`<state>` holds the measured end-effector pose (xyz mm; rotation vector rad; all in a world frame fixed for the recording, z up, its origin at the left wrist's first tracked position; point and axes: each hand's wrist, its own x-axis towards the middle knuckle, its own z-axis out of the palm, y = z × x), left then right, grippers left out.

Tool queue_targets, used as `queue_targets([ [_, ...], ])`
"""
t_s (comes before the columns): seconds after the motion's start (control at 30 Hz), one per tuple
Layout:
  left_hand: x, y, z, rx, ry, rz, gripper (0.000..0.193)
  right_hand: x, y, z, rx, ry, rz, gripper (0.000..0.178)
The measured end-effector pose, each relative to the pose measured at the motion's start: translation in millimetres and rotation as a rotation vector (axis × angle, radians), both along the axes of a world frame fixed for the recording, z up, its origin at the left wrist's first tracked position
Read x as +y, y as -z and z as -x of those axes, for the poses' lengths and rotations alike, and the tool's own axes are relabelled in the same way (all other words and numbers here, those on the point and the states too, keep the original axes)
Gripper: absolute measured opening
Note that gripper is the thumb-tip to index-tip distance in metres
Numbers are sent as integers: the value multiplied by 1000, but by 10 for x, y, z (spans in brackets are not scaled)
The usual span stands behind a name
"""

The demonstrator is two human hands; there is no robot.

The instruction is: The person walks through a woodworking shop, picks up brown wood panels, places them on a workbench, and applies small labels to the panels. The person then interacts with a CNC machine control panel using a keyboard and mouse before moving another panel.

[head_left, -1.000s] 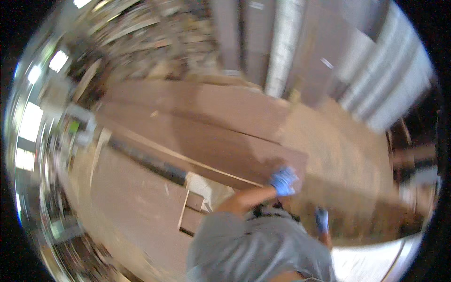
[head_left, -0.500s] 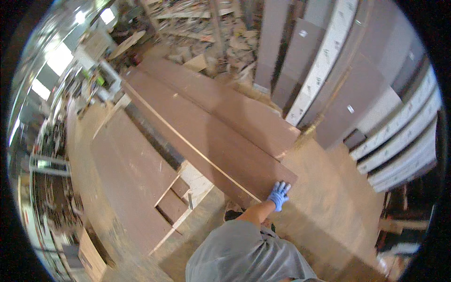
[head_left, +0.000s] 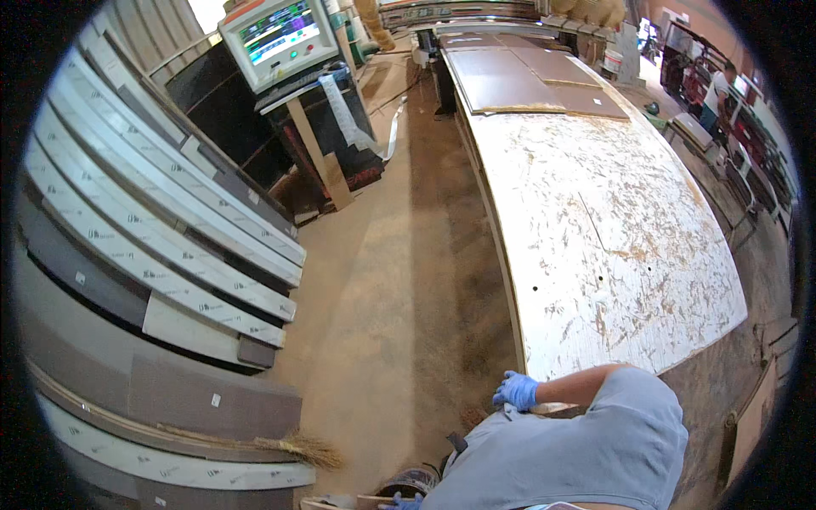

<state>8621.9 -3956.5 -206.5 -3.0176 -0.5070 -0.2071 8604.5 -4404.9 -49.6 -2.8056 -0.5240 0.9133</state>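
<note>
My right hand (head_left: 516,391), in a blue glove, is beside the near left corner of a long worktable (head_left: 561,323) with a scuffed white top. Its forearm crosses in from the right; the fingers point left, loosely apart, with nothing visible in them. At the bottom edge my left hand (head_left: 403,502), also blue-gloved, is mostly cut off. It lies by a pale wooden edge (head_left: 365,501), next to a dark round bucket (head_left: 410,482); whether it grips the wood is hidden. Brown panels (head_left: 518,81) lie flat on the table's far part.
At left lean stacked boards with white edges (head_left: 170,280) and a straw broom (head_left: 306,449). A machine control console (head_left: 285,51) with a lit screen stands far left. Sawdust covers the floor strip (head_left: 374,297) beside the table. Another person (head_left: 716,98) is at the far right.
My view has swung from the brown boards, where a gloved hand lay flat on one end, to the white-topped table and console. Both gloved hands now show.
</note>
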Motion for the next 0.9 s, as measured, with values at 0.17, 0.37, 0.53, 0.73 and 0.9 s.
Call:
queue_targets([
  [0.17, -328, -145, -1206, 170, 157, 403, 58, 226, 75, -160, -118, 397, -306, 23],
  [0.37, -370, -122, -2010, 396, 165, 642, 59, 412, 186, -878, -4, 915, -518, 37],
  [0.53, -38, 20, -2643, 612, 125, 679, 59, 425, 271, -1699, 21, 1108, -575, 44],
  [0.73, 189, 66, -3869, 707, 207, 714, 60, -51, 278, -2507, -202, 1336, -754, 47],
  [0.9, -1672, -392, -5218, 534, 604, 884, 52, -987, 50, -2890, -656, 1535, -795, 34],
])
